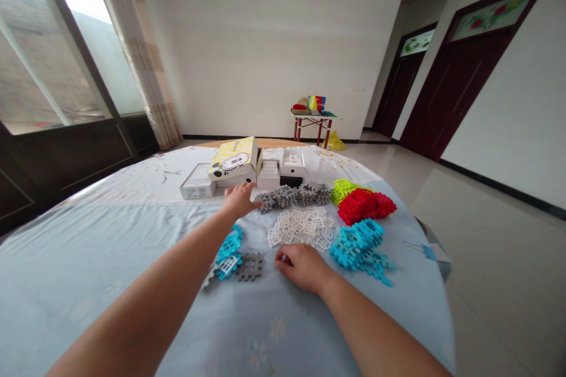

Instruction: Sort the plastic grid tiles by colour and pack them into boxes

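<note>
My left hand [240, 199] reaches forward with its thumb and fingers apart. It is at the left end of a row of grey interlocking plastic building pieces [294, 195], the thumb close to or touching them. My right hand [304, 266] rests on the cloth with its fingers curled in, and nothing shows in them. Just beyond it lies a pile of white window-frame pieces [303, 227]. Blue pieces [230, 244], one with a white frame in it, lie partly hidden behind my left forearm. Beside them a grey square piece [250, 267] lies flat.
Stacks of blue [359, 244], red [366, 205] and lime-green pieces [342, 189] stand on the right. Behind the grey row are a yellow-and-white cartoon box [234, 159] and several white boxes [197, 181]. A cloth [132, 283] covers the round table. A small table [315, 116] stands by the wall.
</note>
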Available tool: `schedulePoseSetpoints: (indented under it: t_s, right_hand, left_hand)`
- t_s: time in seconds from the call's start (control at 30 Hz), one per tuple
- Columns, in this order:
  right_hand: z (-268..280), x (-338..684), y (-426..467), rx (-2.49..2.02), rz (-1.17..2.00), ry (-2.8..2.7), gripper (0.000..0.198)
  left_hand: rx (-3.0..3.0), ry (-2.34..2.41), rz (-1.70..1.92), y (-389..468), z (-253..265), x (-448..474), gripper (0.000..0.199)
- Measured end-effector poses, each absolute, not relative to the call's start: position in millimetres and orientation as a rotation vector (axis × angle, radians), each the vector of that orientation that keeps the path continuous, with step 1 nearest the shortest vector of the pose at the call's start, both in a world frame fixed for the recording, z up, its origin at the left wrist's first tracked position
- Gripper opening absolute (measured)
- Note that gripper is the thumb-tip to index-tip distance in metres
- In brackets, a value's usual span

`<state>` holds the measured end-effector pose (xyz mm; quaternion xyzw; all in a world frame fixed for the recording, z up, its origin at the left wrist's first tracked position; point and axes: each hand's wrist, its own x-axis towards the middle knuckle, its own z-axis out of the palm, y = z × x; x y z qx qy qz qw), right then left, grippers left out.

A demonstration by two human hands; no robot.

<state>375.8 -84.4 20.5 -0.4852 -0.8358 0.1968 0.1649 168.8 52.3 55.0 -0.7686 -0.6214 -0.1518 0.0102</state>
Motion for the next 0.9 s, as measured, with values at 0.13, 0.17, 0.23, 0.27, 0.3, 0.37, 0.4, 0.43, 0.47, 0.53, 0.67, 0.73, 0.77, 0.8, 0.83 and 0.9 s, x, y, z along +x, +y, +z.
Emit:
schedulePoseSetpoints:
  t_s: [0.13,0.17,0.23,0.27,0.3,0.37,0.4,0.43,0.47,0.53,0.67,0.73,0.77,0.8,0.83,0.9]
  right_hand:
    - [22,376,-86,-1.388,0.578,-2.381,0.019]
    - [22,376,-86,-1.392,0.579,-2.382,0.019]
    - [23,376,-86,-1.397,0.571,-2.387,0.019]
    - [23,375,-86,-1.4,0.565,-2.39,0.019]
    - [23,375,-86,-1.405,0.56,-2.394,0.019]
    - [22,375,-86,-1.414,0.558,-2.4,0.019]
    - [22,375,-86,-1.416,0.56,-2.4,0.019]
    - [22,375,-86,-1.414,0.561,-2.397,0.019]
    - [21,375,-86,-1.408,0.563,-2.392,0.018]
    - [21,376,-86,-1.395,0.566,-2.382,0.018]
    - [21,376,-86,-1.395,0.558,-2.398,0.019]
    - [21,375,-86,-1.394,0.554,-2.402,0.019]
    - [21,375,-86,-1.395,0.552,-2.4,0.019]
    - [21,375,-86,-1.398,0.55,-2.396,0.019]
    - [21,375,-86,-1.399,0.549,-2.393,0.019]
    - [21,375,-87,-1.395,0.55,-2.386,0.018]
  left_hand:
    - [-2.44,-2.092,-0.857,44,53,125,0.058]
    - [-2.45,-2.139,-0.929,40,51,113,0.056]
    - [-2.44,-2.217,-0.968,30,47,90,0.053]
    - [-2.427,-2.25,-0.966,23,44,80,0.053]
    - [-2.416,-2.286,-0.964,16,41,72,0.054]
    - [-2.423,-2.354,-0.933,3,36,60,0.054]
    - [-2.44,-2.369,-0.895,-4,34,56,0.053]
    - [-2.464,-2.369,-0.845,-10,33,53,0.051]
    - [-2.489,-2.359,-0.788,-15,33,50,0.05]
    - [-2.522,-2.338,-0.672,-24,35,46,0.047]
    - [-2.531,-2.414,-0.455,-36,45,40,0.043]
    - [-2.537,-2.454,-0.353,-40,48,38,0.043]
    - [-2.539,-2.471,-0.312,-42,49,36,0.042]
    - [-2.543,-2.483,-0.282,-42,49,35,0.042]
    - [-2.547,-2.491,-0.268,-43,48,33,0.042]
    - [-2.559,-2.482,-0.29,-42,46,31,0.041]
